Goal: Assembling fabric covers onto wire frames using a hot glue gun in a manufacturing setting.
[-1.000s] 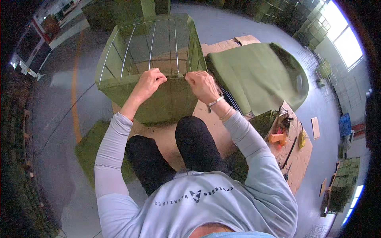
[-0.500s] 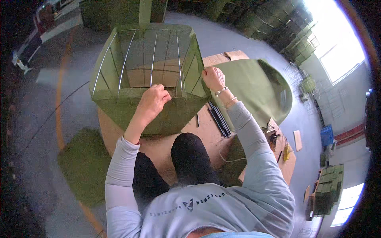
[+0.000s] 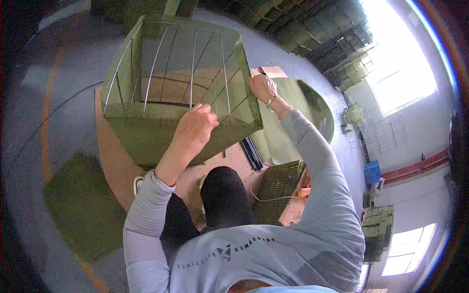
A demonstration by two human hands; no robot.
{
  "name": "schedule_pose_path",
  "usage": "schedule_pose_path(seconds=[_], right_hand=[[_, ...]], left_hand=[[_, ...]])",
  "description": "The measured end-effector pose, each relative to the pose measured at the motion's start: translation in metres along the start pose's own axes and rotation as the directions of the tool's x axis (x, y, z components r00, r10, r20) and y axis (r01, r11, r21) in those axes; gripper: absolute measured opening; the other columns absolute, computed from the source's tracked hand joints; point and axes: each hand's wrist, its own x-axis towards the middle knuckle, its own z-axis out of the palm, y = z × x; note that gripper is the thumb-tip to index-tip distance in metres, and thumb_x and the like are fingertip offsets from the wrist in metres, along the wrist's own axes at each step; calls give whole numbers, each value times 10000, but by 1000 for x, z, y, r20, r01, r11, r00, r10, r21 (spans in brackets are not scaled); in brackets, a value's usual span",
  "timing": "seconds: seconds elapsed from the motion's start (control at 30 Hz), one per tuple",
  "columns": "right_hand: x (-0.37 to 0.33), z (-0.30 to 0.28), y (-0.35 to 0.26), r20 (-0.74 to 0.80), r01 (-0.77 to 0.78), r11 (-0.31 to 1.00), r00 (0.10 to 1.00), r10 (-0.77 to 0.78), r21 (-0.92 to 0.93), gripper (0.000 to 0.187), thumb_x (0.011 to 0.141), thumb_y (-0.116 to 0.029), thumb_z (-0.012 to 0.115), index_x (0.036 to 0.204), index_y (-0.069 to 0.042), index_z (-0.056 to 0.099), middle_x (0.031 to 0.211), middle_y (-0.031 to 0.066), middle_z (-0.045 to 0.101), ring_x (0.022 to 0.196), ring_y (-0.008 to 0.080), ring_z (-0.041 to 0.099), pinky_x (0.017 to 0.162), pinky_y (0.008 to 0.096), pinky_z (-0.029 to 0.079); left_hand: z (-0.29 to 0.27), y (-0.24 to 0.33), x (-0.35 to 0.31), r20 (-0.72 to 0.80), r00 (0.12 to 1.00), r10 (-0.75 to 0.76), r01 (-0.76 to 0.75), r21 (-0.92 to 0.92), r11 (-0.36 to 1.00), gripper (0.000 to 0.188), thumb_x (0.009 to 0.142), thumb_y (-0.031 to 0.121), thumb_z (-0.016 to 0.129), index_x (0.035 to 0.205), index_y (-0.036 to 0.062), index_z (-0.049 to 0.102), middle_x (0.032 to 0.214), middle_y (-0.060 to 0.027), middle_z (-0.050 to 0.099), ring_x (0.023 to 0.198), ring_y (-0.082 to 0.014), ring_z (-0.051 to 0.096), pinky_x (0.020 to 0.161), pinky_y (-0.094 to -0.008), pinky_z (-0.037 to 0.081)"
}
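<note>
A green mesh box with thin metal bars across its open top stands in front of me, tilted slightly. My left hand is closed at its near top edge, beside one of the bars; the fingertips are partly hidden. Against the upper right side of the box, my right hand is closed on the edge. Behind that hand lies a large rounded green panel on the right.
Brown cardboard lies under the box. Dark rods rest near my knee, beside a dark green crate with a pale cord. A green sheet covers floor at left. Stacked green goods stand at the back.
My view has shifted and the box now appears slightly turned and tipped. Both hands stay at its edges; the left hand has moved a little along the near edge. The crate is more visible.
</note>
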Motion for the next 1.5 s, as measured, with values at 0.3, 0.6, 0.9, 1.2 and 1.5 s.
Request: schedule_pose_path(seconds=[0.3,0.6,0.9,1.2,1.5], right_hand=[[50,21,10,-100,-52,999,994,51,-6,386,831,-334,492,752,4,661,825,239,638,788,386,629,721,487,489],[102,29,34,-13,-63,998,998,63,12,450,849,-420,460,905,-19,656,913,240,625,877,412,603,795,476,471],[137,20,32,93,-54,998,994,50,40,448,832,-449,487,841,-45,681,844,216,635,839,400,608,765,449,480],[136,37,23,-150,-61,997,987,52,-56,453,833,-477,500,860,-65,686,970,205,638,918,388,603,790,464,479],[38,-9,1,230,-44,976,969,94,-213,497,851,-510,467,1024,-81,651,1106,182,608,1062,356,558,902,478,424]], left_hand=[[34,-15,-8,-304,941,152,-157,7,988,132,752,118,636,686,5,618,771,-127,537,829,-272,544,732,-374,463],[4,7,0,-108,993,44,-49,-36,998,110,754,115,619,698,21,612,777,-120,537,840,-272,540,740,-355,461],[26,-10,-12,-290,949,126,-133,-4,991,104,759,118,615,715,23,613,790,-123,530,863,-272,534,792,-356,445],[16,-5,-4,-178,979,95,-105,-44,994,113,751,122,630,717,16,611,793,-125,526,848,-281,530,744,-370,461],[-6,9,2,20,999,-30,30,-20,999,112,766,113,622,723,12,605,786,-115,522,809,-281,535,713,-379,457]])
